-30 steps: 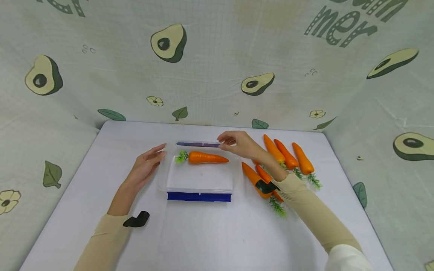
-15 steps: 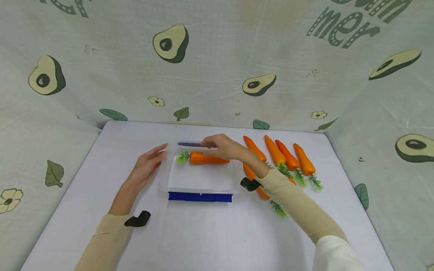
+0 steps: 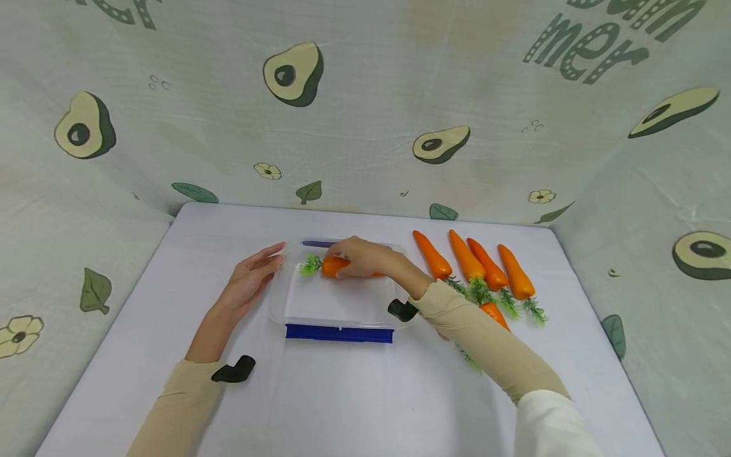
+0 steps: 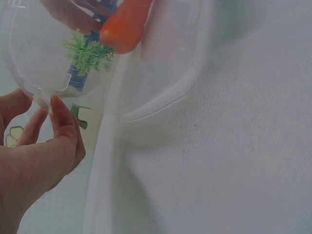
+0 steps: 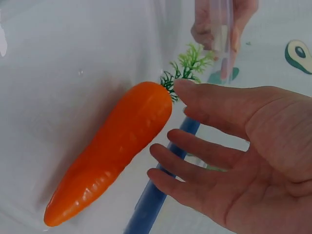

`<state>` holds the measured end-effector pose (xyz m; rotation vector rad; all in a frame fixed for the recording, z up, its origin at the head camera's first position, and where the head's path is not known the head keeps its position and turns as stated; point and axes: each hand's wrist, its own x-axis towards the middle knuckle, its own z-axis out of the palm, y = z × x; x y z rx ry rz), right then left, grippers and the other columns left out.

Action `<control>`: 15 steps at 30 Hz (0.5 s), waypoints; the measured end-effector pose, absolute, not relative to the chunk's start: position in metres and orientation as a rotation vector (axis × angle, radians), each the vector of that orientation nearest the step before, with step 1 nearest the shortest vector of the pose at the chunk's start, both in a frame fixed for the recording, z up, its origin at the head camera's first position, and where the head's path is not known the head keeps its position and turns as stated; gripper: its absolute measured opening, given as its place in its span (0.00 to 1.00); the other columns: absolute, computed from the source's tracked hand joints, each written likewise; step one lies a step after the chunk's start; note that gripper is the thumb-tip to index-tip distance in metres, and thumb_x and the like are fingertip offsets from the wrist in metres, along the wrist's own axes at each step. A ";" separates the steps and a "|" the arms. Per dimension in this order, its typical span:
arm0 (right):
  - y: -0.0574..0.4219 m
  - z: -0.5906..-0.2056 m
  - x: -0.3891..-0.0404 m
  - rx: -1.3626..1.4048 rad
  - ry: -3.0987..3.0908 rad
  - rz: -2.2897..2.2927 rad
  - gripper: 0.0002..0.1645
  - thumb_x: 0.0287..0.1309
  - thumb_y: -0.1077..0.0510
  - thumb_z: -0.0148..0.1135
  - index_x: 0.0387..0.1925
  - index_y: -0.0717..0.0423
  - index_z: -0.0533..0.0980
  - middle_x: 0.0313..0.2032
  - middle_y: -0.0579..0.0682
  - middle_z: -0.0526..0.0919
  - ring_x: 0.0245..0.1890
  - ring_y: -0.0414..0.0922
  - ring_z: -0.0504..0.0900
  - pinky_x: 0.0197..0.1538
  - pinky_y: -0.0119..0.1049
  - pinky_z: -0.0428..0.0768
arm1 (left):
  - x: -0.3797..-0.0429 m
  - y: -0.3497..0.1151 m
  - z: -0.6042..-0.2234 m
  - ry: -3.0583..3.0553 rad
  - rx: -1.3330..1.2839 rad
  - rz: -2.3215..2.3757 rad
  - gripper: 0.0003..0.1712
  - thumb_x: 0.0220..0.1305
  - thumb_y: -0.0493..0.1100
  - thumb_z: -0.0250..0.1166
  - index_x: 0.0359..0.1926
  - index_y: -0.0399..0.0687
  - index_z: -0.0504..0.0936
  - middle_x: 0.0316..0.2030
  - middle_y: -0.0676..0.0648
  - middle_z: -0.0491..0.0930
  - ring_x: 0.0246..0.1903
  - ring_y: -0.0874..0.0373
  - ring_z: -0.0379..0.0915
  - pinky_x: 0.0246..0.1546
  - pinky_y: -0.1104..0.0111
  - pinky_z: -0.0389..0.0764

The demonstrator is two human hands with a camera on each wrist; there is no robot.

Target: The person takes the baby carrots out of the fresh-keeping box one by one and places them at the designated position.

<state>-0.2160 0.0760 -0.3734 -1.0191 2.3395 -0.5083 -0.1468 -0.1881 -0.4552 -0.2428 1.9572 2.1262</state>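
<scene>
A clear plastic container (image 3: 337, 303) with blue clips stands in the middle of the table. Inside it lies an orange carrot (image 5: 109, 151) with green leaves (image 3: 310, 264), its thick end to the left. My left hand (image 3: 250, 282) is at the container's left side; the left wrist view has its thumb and fingers pinching the tab at the rim (image 4: 46, 100). Over the container, my right hand (image 3: 362, 257) reaches to the carrot's thick end. The right wrist view shows that hand's fingers (image 5: 204, 148) spread beside the carrot, with a small gap between them.
Several loose carrots (image 3: 466, 255) with green tops lie on the table to the right, some partly hidden under the right sleeve (image 3: 485, 339). A blue clip (image 3: 339, 333) hangs out at the container's front. Patterned cloth (image 3: 365, 127) rises behind and beside the table (image 3: 342, 400).
My right hand has moved left from the container's back right corner, and down over the carrot's thick end. The left hand and the container have stayed in place.
</scene>
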 end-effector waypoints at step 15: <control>0.057 -0.380 -0.210 -0.988 2.409 -0.312 0.27 0.66 0.67 0.65 0.66 0.59 0.76 0.66 0.55 0.75 0.64 0.51 0.71 0.70 0.42 0.68 | -0.148 -0.190 -0.458 1.933 -0.231 2.165 0.36 0.74 0.50 0.65 0.77 0.45 0.66 0.58 0.53 0.72 0.52 0.64 0.68 0.58 0.72 0.70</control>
